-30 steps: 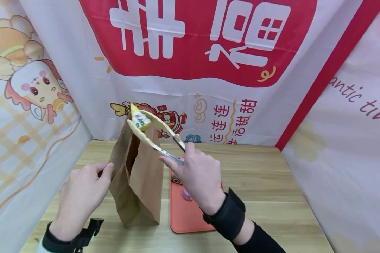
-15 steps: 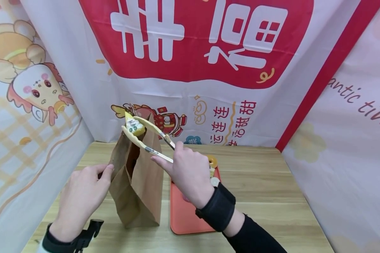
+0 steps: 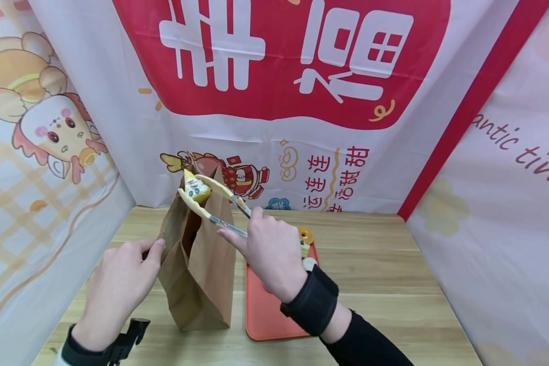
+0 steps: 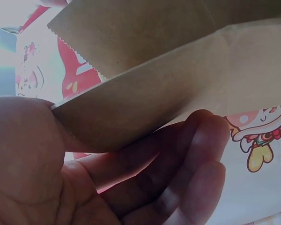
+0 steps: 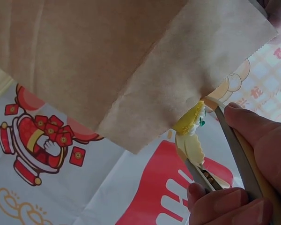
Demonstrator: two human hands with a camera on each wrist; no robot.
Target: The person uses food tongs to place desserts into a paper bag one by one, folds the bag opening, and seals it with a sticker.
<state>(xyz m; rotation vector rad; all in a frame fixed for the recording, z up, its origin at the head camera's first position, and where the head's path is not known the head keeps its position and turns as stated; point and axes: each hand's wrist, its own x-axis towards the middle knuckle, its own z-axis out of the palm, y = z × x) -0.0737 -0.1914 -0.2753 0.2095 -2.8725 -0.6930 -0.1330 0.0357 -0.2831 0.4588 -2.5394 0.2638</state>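
A brown paper bag stands upright on the table, its mouth parted. My left hand pinches the bag's left rim between thumb and fingers; the left wrist view shows the paper edge in that grip. Tongs with cream-coloured tips are in my right hand. Between the tips sits a small yellow cake slice with white topping and green dots, over the far part of the bag's mouth. From the right wrist view, the cake slice is partly hidden behind the bag's edge.
Right of the bag lies an orange-red tray, partly covered by my right hand. On it are a ring-shaped doughnut, a yellowish layered piece and a whitish round piece. Printed cloth walls rise behind and beside the wooden table.
My right hand has carried the tongs and cake slice left and down to the bag's mouth, uncovering pieces on the tray. The left hand has kept its hold on the rim.
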